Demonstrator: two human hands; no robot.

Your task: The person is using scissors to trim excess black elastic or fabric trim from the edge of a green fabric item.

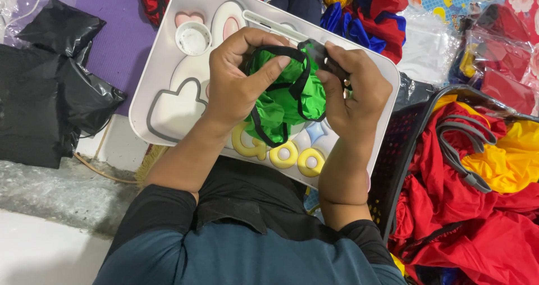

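1. Both hands close on one small bundle of green cloth (283,102) with black trim, held just above the middle of a white lap tray (168,55).
2. Left hand (238,83) curls over the bundle's left side, its fingers clamped on the cloth and the thumb pressed across the top onto a black strap (275,52).
3. Right hand (353,91) grips the bundle's right side, fingers pinched shut on the dark edge at the far top corner.
4. Black straps loop around the green cloth, one running down its near left edge and one crossing its middle.
5. On the tray, cartoon shapes show: a pink heart and a round white cup recess (193,38) at the far left, a grey-outlined cloud shape on the left, and yellow round letters (281,153) near the person.
6. To the right, just beside the tray, stands a black basket (401,150) heaped with red and yellow cloth (494,206) and grey straps.
7. Beyond the tray, at the far side, lies a pile of red, blue and yellow cloth (370,15).
8. Clear plastic packets (494,55) with red contents lie at the far right.
9. Black plastic bags (50,83) sit well to the left, partly on a purple mat (120,21).
10. Dark sleeves cover both upper arms near the camera.
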